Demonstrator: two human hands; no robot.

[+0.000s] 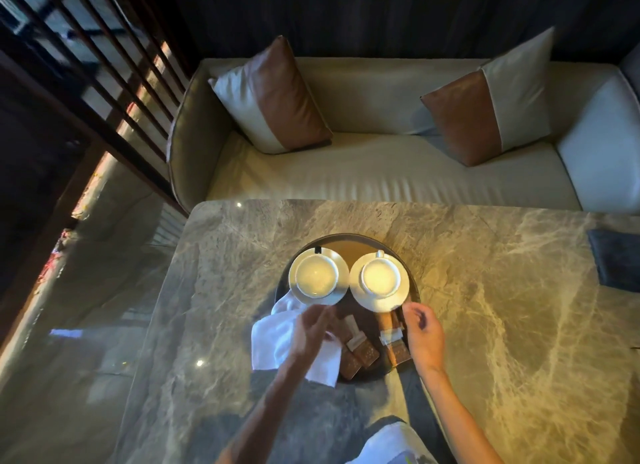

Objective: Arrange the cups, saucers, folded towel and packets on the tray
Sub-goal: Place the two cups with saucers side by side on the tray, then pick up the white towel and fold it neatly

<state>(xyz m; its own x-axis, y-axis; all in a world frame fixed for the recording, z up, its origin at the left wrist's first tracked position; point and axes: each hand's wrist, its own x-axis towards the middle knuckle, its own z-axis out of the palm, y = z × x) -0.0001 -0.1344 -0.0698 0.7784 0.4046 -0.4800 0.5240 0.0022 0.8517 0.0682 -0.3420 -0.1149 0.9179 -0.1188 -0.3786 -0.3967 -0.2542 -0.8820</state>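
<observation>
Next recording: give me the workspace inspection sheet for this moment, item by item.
Surface: marble table.
Job's things: left cup on left saucer, right cup on right saucer, side by side on the tray; packets on its near half; towel hangs over its left rim onto the table.
Clutter: dark cloth at the table's right edge.
Hands: left hand over the towel, right hand by the right packets; grips blurred.
Cables: nothing seen.
Surroundings: sofa with two cushions; slatted screen at left.
</observation>
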